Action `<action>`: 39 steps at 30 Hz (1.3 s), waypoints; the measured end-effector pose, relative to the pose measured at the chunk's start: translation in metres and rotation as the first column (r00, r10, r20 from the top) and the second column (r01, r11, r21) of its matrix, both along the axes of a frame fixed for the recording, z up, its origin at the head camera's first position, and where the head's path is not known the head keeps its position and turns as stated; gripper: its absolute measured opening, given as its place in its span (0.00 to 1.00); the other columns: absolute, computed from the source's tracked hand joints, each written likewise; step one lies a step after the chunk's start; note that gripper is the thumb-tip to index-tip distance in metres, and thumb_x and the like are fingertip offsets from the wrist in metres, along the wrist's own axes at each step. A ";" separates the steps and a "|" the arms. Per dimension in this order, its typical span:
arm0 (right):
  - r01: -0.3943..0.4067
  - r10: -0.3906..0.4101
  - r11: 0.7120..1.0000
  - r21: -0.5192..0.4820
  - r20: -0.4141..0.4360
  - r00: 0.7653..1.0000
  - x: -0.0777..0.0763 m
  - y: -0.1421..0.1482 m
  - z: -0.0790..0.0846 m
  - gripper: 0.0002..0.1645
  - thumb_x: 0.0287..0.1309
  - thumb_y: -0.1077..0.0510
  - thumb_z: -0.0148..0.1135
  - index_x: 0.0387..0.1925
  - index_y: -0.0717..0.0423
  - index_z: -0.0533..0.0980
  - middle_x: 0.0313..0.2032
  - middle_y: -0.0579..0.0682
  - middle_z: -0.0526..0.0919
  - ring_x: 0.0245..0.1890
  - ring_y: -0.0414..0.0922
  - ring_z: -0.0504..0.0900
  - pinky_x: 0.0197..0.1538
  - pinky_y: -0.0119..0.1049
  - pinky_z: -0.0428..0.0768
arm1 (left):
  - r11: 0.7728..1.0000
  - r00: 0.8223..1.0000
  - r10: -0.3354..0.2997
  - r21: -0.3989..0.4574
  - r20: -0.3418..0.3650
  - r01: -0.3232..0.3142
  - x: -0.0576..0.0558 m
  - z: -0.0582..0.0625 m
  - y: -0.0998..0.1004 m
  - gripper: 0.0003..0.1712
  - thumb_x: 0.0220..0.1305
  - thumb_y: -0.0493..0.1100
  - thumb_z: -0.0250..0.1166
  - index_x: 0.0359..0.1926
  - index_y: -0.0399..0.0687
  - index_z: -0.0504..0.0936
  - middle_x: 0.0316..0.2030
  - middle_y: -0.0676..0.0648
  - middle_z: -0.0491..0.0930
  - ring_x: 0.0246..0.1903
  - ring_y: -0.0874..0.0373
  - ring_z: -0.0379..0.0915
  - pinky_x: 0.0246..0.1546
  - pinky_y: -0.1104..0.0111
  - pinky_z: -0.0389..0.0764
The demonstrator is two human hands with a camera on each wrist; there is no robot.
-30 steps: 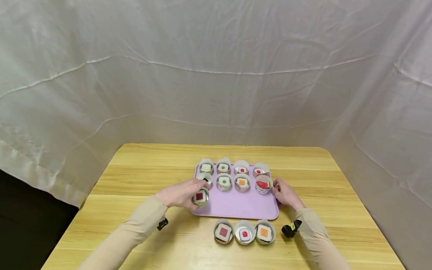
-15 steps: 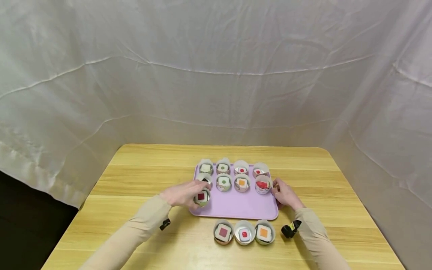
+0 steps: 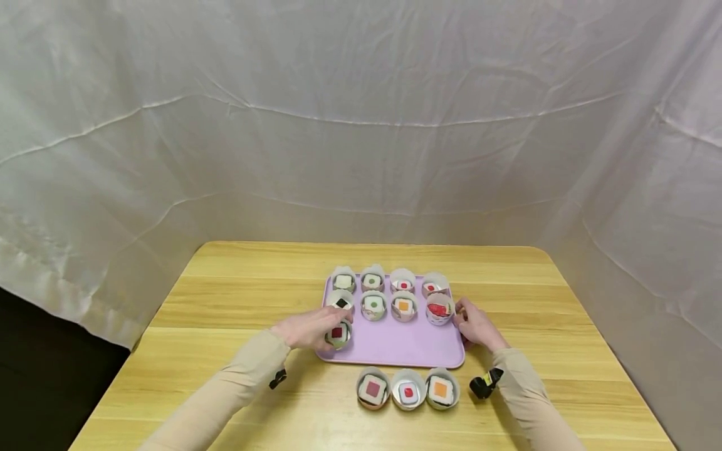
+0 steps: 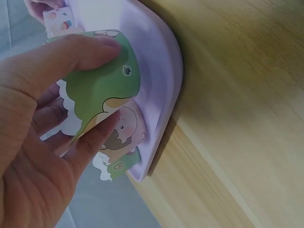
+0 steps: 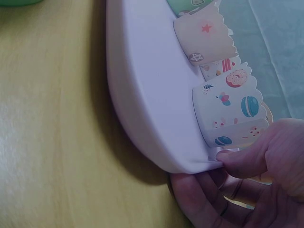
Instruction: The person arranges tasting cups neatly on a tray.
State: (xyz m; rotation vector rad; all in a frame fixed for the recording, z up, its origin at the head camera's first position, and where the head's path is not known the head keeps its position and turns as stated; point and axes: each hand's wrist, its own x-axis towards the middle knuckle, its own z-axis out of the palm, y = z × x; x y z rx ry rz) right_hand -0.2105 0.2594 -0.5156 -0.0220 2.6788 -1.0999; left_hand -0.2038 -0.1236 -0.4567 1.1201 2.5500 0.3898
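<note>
My left hand (image 3: 313, 327) holds a green paper baking cup (image 4: 102, 78) over the near left corner of the lilac tray (image 3: 400, 341). In the left wrist view the thumb lies along the cup's green side and the fingers reach round it. Inside the cup is a square white sushi-like piece with a dark red centre (image 3: 337, 332). At the tray's right edge, my right hand (image 3: 475, 322) pinches the rim, thumb on top and fingers underneath. A white patterned paper cup (image 5: 230, 107) holding a red piece stands right beside that thumb.
Two rows of paper cups (image 3: 373, 305) with similar pieces stand on the tray's far half. Between the tray and me, three more cups (image 3: 408, 389) stand in a row on the wooden table (image 3: 242, 401). Grey-white cloth (image 3: 361, 125) encloses the back and sides.
The left hand has moved slightly right with the green cup, further over the tray corner. Its fingers have shifted, so the dark-centred piece behind shows more. My right hand stays at the rim.
</note>
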 end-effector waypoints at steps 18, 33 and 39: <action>0.001 -0.001 1.000 0.003 -0.020 1.000 0.000 0.000 -0.001 0.11 0.67 0.65 0.50 0.49 0.67 0.67 0.31 0.59 0.75 0.22 0.46 0.78 0.20 0.38 0.81 | 1.000 0.998 -0.027 -0.005 -0.064 0.027 -0.003 -0.011 -0.004 0.47 0.51 0.36 0.76 0.70 0.30 0.64 0.66 0.37 0.73 0.65 0.45 0.72 0.70 0.55 0.71; -0.002 0.002 1.000 0.001 -0.020 1.000 -0.001 0.000 -0.001 0.11 0.67 0.66 0.50 0.49 0.67 0.66 0.30 0.58 0.75 0.21 0.46 0.78 0.20 0.38 0.81 | 1.000 0.999 0.012 -0.020 -0.043 -0.013 -0.001 -0.014 -0.007 0.53 0.52 0.37 0.76 0.74 0.31 0.57 0.70 0.36 0.69 0.70 0.43 0.66 0.72 0.53 0.66; 0.010 -0.010 1.000 0.000 0.011 1.000 -0.002 -0.001 -0.001 0.12 0.68 0.65 0.50 0.50 0.67 0.66 0.32 0.59 0.75 0.22 0.46 0.78 0.21 0.37 0.81 | 0.999 0.998 0.033 -0.038 -0.057 -0.035 0.001 -0.013 -0.008 0.52 0.52 0.39 0.76 0.74 0.35 0.59 0.71 0.34 0.66 0.71 0.41 0.65 0.70 0.48 0.69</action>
